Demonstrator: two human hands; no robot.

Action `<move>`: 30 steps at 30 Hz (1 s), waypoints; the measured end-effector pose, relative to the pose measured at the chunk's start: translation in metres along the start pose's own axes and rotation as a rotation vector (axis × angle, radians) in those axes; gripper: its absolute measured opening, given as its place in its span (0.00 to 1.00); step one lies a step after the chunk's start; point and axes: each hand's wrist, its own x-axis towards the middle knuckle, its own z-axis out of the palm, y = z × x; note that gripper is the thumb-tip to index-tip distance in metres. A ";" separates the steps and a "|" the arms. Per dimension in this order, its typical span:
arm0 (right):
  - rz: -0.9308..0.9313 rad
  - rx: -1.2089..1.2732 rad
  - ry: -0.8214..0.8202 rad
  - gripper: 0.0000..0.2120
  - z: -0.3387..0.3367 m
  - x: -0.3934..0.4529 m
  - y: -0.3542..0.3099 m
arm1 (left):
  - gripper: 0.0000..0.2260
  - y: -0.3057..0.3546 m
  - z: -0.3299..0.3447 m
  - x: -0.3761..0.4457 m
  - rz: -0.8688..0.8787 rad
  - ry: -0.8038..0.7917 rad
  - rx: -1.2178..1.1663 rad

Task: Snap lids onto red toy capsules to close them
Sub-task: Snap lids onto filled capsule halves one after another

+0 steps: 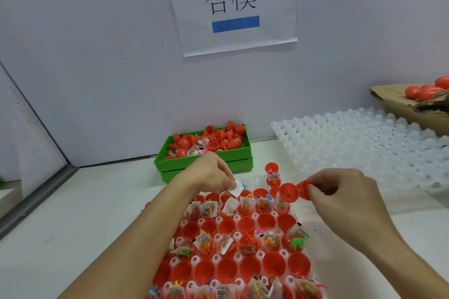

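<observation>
A red lid (289,195), seemingly joined to a second cup, is pinched by the right hand (340,192) above the tray's (313,281) far row; it is judged light, stiff and best gripped at the rim. A white packet (235,188) is pinched by the left hand (213,172). Open capsules (246,224) are too many to count; two hands are seen

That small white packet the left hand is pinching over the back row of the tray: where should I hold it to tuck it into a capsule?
Hold the white packet by its upper edge from above, as the left hand does now, probably best. It is thin and flat, hanging downward, so its free lower end can likely slide into an open red capsule half in the tray.
</observation>
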 end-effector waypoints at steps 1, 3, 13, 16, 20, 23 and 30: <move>-0.003 0.008 0.004 0.12 0.000 0.000 0.000 | 0.02 0.000 -0.003 -0.002 0.004 0.006 -0.040; -0.006 0.022 0.012 0.12 0.001 -0.001 -0.001 | 0.02 0.003 -0.008 -0.008 0.021 0.039 -0.115; -0.008 -0.067 0.097 0.08 0.011 -0.010 -0.011 | 0.03 0.039 0.035 -0.068 0.340 0.343 -0.476; 0.028 -0.106 0.071 0.10 0.010 -0.011 -0.013 | 0.03 0.048 0.051 -0.067 0.349 0.413 -0.493; 0.081 -0.105 0.046 0.17 0.006 -0.010 -0.016 | 0.05 0.055 0.062 -0.062 0.356 0.457 -0.450; 0.131 -0.057 0.038 0.16 0.004 -0.009 -0.015 | 0.06 0.056 0.069 -0.060 0.360 0.486 -0.438; 0.207 -0.006 0.056 0.13 0.002 -0.006 -0.011 | 0.03 0.055 0.078 -0.057 0.386 0.493 -0.430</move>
